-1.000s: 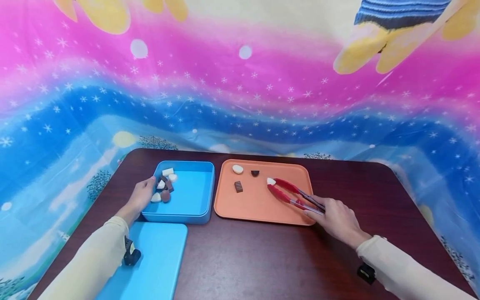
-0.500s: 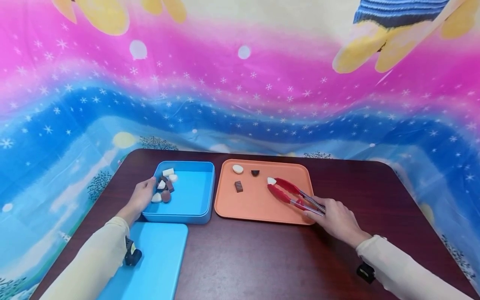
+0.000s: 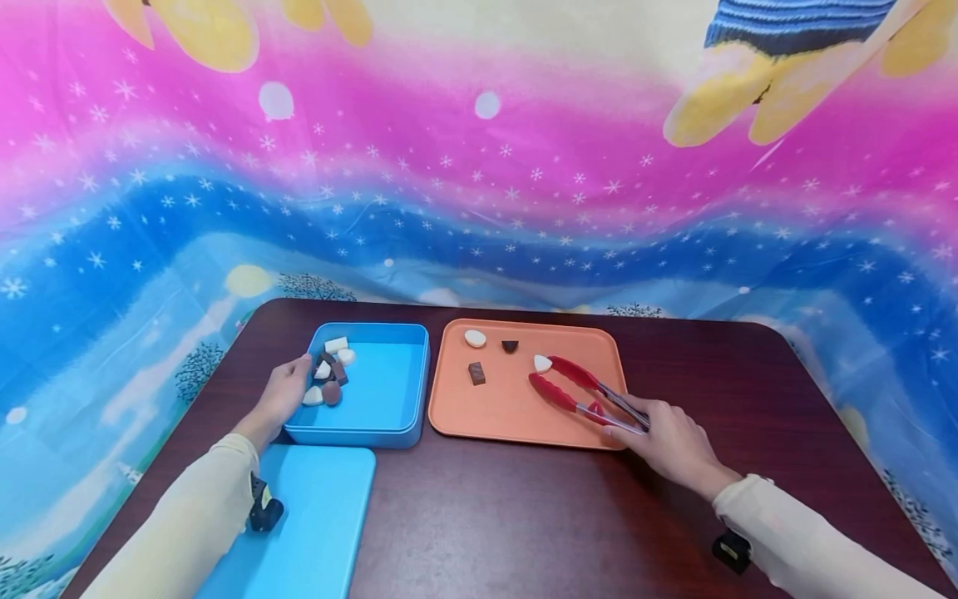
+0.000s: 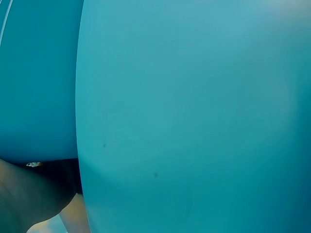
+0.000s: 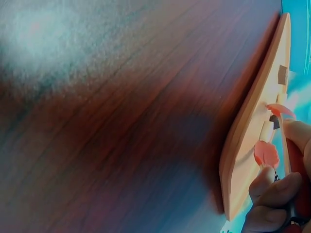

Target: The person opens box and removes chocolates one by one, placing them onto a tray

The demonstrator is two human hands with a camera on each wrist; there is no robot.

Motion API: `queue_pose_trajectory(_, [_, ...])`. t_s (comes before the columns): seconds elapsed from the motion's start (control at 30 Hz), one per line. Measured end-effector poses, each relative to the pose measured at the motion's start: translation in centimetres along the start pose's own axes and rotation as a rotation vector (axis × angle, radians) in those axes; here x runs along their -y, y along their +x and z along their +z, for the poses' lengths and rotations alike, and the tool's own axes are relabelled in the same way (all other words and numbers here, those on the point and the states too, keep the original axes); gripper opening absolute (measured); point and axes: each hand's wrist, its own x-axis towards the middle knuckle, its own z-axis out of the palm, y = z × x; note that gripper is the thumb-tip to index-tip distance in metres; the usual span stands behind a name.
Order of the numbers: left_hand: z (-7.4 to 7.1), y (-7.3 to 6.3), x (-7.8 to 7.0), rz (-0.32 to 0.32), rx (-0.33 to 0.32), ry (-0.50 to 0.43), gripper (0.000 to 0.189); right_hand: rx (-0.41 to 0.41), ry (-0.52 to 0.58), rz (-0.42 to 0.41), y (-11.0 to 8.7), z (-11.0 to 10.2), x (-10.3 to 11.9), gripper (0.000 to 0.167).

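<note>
In the head view my right hand (image 3: 674,441) grips metal tongs with red tips (image 3: 557,389) over the orange tray (image 3: 516,424). The tong arms stand apart; a small white piece (image 3: 542,363) is at the tip of the far arm. On the tray also lie a white oval piece (image 3: 475,339), a dark half-round piece (image 3: 510,346) and a brown chocolate bar piece (image 3: 476,373). My left hand (image 3: 280,395) holds the left wall of an open blue box (image 3: 397,433), thumb at its rim. Several white and brown chocolate pieces (image 3: 332,393) lie along that side inside.
A flat light-blue lid (image 3: 322,516) lies on the dark wooden table (image 3: 464,524) in front of the box. Box and tray stand side by side with a narrow gap. A printed cloth (image 3: 479,183) hangs behind the table. Each wrist carries a black camera (image 3: 265,503).
The tong arms have spread a little wider, the near one shifting down and left on the tray. My left hand and the box have stayed in place.
</note>
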Motion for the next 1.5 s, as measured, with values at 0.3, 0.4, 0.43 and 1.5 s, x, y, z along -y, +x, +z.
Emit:
queue_pose_trajectory(0.3, [0.0, -0.1, 0.0, 0.009, -0.001, -0.004, 0.072, -0.025, 0.005, 0.003, -0.1, 0.0, 0.1, 0.081])
queue_pose_trajectory(0.4, [0.0, -0.1, -0.1, 0.013, 0.001, -0.006, 0.072, -0.048, 0.006, 0.0, -0.1, -0.3, 0.1, 0.083])
queue_pose_trajectory(0.43, [0.0, -0.1, -0.1, 0.013, 0.002, -0.006, 0.072, -0.058, 0.009, -0.004, -0.1, -0.4, 0.2, 0.084])
queue_pose_trajectory(1.5, [-0.1, -0.1, -0.1, 0.008, 0.004, -0.011, 0.073, -0.083, 0.137, -0.202, -0.2, 1.5, 8.8, 0.085])
